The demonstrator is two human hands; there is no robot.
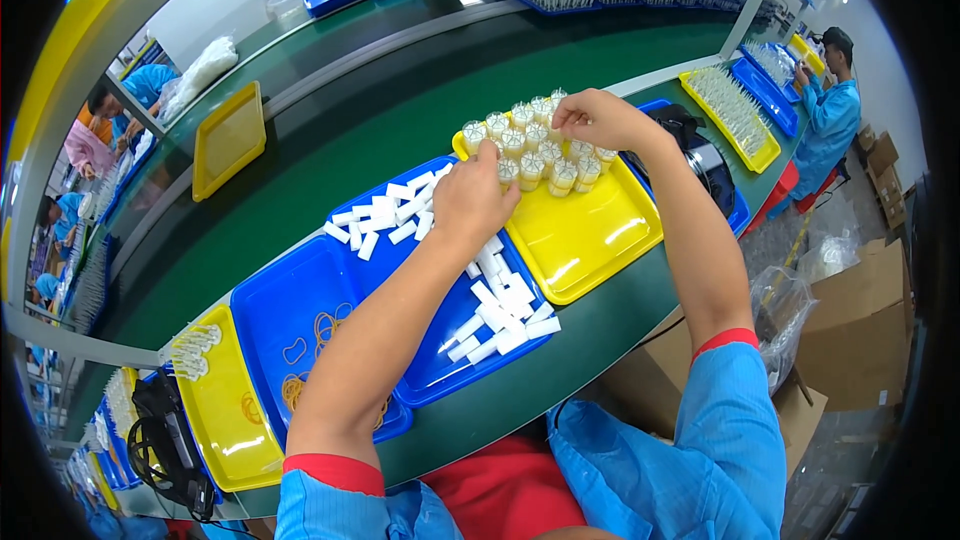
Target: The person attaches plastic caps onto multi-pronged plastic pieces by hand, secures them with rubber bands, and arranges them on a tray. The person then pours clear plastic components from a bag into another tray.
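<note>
Several small cylindrical pieces (pixel 532 169) with clear tops and cream-coloured lower parts stand close together at the far end of a yellow tray (pixel 585 245). My left hand (pixel 472 195) is at the left edge of this group, its thumb and forefinger curled around one cylinder (pixel 507 173). My right hand (pixel 606 122) reaches over the group's far right side, with fingers bent and tips pressed together. What those fingertips hold, if anything, is too small to make out. White short tubes (pixel 500 315) lie loose in the blue tray (pixel 440 365) under my left forearm.
Rubber bands (pixel 293 390) lie in another blue tray (pixel 265 305). A yellow tray (pixel 225 430) with white pieces stands farther left, beside a black device with cable (pixel 160 420). Black equipment (pixel 705 165) stands right. Across the green belt (pixel 330 130) is a yellow tray (pixel 230 140); a co-worker (pixel 832 130) sits right.
</note>
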